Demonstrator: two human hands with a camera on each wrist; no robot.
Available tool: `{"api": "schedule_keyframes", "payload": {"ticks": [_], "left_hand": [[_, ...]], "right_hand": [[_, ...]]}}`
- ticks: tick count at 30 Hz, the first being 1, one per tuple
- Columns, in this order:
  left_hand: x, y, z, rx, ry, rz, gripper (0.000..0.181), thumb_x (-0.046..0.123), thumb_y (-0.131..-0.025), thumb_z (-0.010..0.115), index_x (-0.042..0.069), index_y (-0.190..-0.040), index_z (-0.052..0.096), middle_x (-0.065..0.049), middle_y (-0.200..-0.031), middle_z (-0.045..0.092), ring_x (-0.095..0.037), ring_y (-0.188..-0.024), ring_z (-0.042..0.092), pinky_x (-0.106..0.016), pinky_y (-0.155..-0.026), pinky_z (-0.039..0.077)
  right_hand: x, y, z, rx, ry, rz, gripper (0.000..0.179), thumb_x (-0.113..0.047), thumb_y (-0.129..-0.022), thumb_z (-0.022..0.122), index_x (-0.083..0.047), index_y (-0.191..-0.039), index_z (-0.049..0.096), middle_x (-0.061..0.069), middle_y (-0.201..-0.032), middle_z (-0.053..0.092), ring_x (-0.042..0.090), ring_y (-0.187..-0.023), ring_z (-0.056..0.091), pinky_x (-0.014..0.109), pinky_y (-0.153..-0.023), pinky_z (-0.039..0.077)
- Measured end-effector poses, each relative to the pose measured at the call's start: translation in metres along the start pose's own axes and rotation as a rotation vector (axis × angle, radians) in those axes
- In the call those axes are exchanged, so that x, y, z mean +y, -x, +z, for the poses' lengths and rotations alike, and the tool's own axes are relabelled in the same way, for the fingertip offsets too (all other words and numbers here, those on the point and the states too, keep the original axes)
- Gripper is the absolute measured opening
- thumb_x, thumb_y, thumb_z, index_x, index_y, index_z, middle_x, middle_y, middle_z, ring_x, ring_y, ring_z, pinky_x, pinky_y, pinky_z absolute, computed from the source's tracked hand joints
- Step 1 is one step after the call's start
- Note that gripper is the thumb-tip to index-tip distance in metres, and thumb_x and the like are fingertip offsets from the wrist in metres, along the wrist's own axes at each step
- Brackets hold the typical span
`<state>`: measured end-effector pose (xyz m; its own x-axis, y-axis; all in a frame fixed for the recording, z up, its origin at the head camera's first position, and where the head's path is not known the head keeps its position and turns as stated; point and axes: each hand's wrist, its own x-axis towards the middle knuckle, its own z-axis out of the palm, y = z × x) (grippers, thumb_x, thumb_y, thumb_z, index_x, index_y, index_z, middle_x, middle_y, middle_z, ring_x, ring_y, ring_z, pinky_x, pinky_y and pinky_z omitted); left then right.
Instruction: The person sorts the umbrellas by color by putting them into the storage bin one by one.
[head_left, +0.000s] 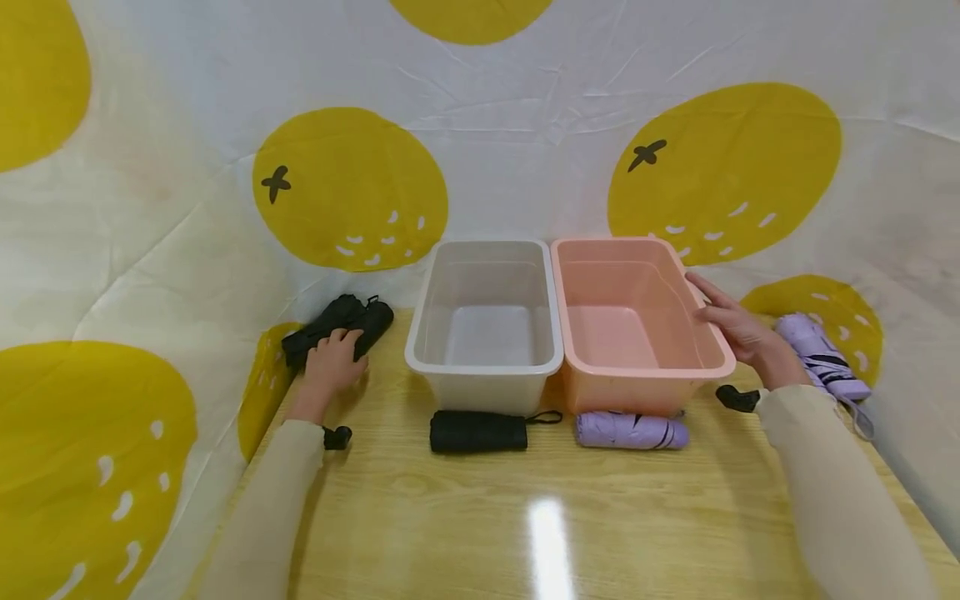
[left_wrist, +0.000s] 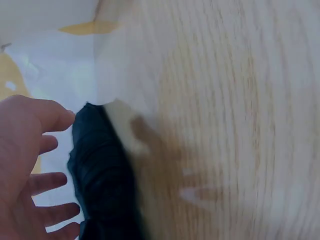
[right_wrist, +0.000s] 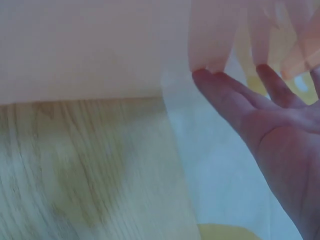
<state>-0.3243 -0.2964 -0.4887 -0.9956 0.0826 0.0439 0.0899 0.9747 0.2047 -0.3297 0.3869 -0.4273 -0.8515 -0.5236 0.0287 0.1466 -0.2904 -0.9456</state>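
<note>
My left hand (head_left: pixel 333 365) lies at a dark bundle at the table's far left, seemingly two folded black umbrellas (head_left: pixel 377 320). In the left wrist view the fingers are spread loosely beside one black umbrella (left_wrist: pixel 106 175), the uppermost fingertip at its end; whether they touch it I cannot tell. My right hand (head_left: pixel 738 327) touches the right side of a pink plastic bin (head_left: pixel 600 310), fingers extended. In the right wrist view its fingertips meet the bin's smooth wall (right_wrist: pixel 80 55). To the right of that hand lies a folded lilac umbrella (head_left: pixel 821 354) with black stripes.
A whitish-grey bin (head_left: pixel 486 379) stands left of the pink one. In front of the bins lie another black umbrella (head_left: pixel 478 432) and another lilac one (head_left: pixel 632 431). Patterned cloth (head_left: pixel 525 125) hangs behind and at both sides of the wooden table (head_left: pixel 420 517).
</note>
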Motion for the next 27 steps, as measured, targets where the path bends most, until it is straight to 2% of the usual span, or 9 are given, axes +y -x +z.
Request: {"api": "schedule_keyframes", "payload": {"ticks": [6,14,17,22,27], "left_hand": [[-0.004,-0.006,0.002,-0.014,0.011,-0.047,0.062,0.029,-0.095,0.057,0.006,-0.148,0.035,-0.031,-0.143,0.031,-0.056,-0.120,0.034,-0.069,-0.094,0.026],[-0.010,-0.020,0.006,0.037,0.011,-0.070,0.069,0.031,-0.093,0.057,0.001,-0.149,0.030,-0.036,-0.139,0.030,-0.058,-0.117,0.032,-0.069,-0.093,0.025],[-0.010,-0.027,0.008,0.069,-0.012,-0.088,0.071,0.034,-0.092,0.059,-0.002,-0.147,0.032,-0.038,-0.135,0.032,-0.058,-0.116,0.031,-0.068,-0.092,0.025],[-0.012,-0.036,0.013,0.080,-0.036,-0.104,0.070,0.040,-0.090,0.061,-0.002,-0.142,0.039,-0.039,-0.130,0.035,-0.056,-0.113,0.032,-0.067,-0.091,0.024],[-0.014,-0.044,0.021,0.069,0.013,-0.098,0.067,0.044,-0.089,0.062,0.003,-0.139,0.044,-0.034,-0.127,0.038,-0.053,-0.110,0.037,-0.063,-0.090,0.031]], "right_hand": [[0.000,-0.006,0.000,-0.014,0.026,-0.016,0.073,0.008,-0.100,0.030,-0.025,-0.158,-0.001,-0.003,-0.129,0.055,0.023,-0.106,0.063,0.042,-0.082,0.053],[-0.007,-0.011,0.003,0.004,0.027,-0.038,0.074,0.009,-0.099,0.033,-0.023,-0.158,0.001,0.002,-0.126,0.056,0.024,-0.104,0.064,0.040,-0.079,0.054],[-0.009,-0.011,0.004,0.013,0.019,-0.035,0.074,0.009,-0.098,0.032,-0.022,-0.158,0.000,0.002,-0.123,0.058,0.024,-0.101,0.065,0.040,-0.078,0.055],[-0.006,-0.007,0.005,0.041,0.054,-0.013,0.074,0.008,-0.099,0.033,-0.024,-0.158,0.001,0.001,-0.126,0.055,0.023,-0.103,0.064,0.039,-0.079,0.054],[-0.001,-0.001,0.006,0.066,0.095,0.013,0.072,0.005,-0.101,0.032,-0.026,-0.158,-0.001,0.001,-0.131,0.048,0.022,-0.104,0.063,0.039,-0.081,0.054]]}}
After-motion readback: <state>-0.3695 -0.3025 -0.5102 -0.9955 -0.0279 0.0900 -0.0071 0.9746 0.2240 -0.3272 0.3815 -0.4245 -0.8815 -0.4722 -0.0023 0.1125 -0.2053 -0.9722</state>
